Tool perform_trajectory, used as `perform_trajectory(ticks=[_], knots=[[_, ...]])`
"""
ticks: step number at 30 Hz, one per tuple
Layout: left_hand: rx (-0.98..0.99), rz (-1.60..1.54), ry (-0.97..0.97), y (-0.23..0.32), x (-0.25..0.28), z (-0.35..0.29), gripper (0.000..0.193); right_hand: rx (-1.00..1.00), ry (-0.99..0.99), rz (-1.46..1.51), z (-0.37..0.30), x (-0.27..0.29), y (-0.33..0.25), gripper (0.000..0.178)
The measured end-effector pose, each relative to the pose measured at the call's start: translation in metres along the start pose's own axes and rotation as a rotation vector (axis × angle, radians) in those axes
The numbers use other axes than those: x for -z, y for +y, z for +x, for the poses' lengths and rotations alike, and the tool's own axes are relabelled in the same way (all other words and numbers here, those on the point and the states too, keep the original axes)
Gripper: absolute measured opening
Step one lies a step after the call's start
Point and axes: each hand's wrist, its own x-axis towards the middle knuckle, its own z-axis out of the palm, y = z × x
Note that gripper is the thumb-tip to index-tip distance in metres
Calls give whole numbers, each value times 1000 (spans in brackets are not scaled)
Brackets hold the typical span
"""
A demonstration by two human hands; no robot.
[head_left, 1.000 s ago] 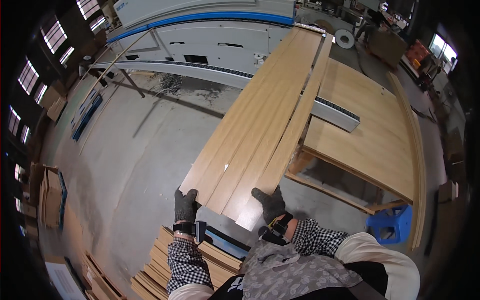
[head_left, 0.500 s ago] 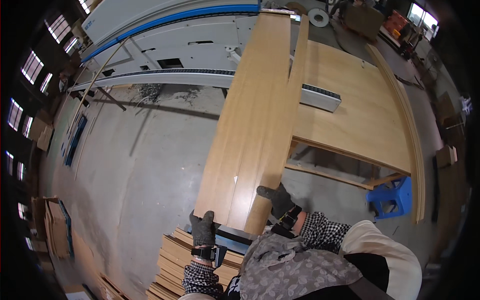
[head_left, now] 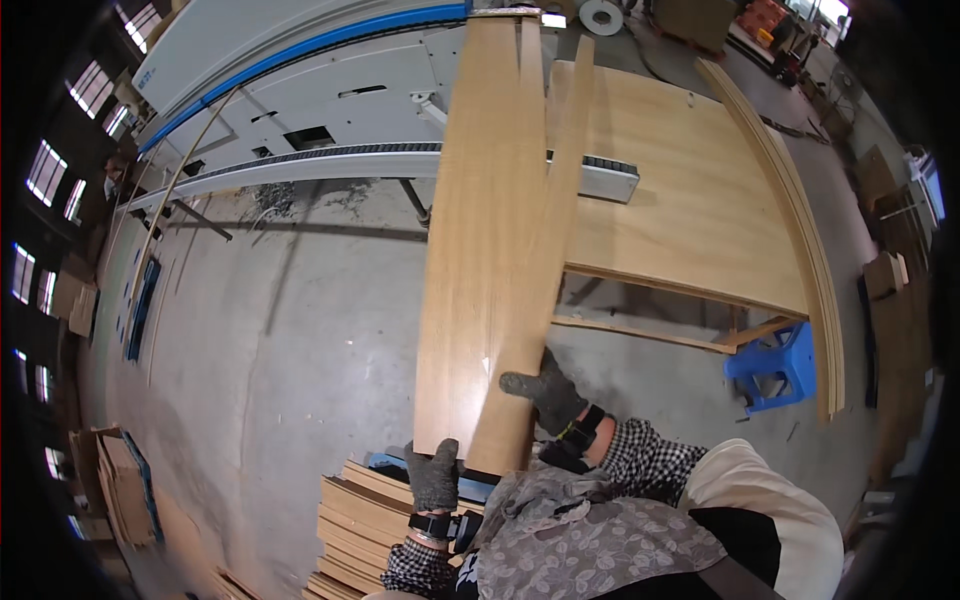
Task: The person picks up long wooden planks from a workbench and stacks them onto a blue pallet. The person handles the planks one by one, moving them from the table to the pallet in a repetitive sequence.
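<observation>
My left hand, in a dark grey knit glove, grips the near end of several long wooden planks, thumb on top and fingers hidden beneath. My right hand, gloved alike, is closed on the right edge of the rightmost plank, its thumb lying across the top. That plank overlaps its neighbours near me and splays off to the right at its far end. The far ends of the other planks reach the edge of a machine.
A roller-topped rail passes under the planks. To the right stands a plywood-topped table with long strips along its far side and a blue stool beside it. Stacked boards lie below my left hand.
The rightmost plank has shifted over its neighbours at the near end, and its far end has swung clear to the right. My left hand has moved slightly right and nearer to me.
</observation>
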Motion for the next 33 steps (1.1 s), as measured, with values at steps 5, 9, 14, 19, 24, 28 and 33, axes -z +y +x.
perform_trajectory(ticks=[5, 9, 14, 19, 24, 28, 33], knots=[[-24, -123, 124, 0, 4, 2, 49, -157, -76, 68, -8, 26, -17, 43], [-102, 1337, -319, 23, -9, -15, 36, -208, -96, 196, -37, 105, -47, 45], [228, 121, -695, -32, -103, -83, 40, -275, -189, 161, -69, 167, -97, 54], [-137, 69, -1032, -43, -257, -42, 45, -219, -209, 40, -107, 236, -109, 56], [151, -292, -1112, -59, -387, 1, 49, -451, -266, 116, -168, 327, -118, 53], [389, -257, -925, -65, -447, -40, 45, -596, -267, 237, -213, 393, -96, 57], [317, 49, -982, -108, -473, -70, 49, -670, -524, 592, -242, 439, -65, 62]])
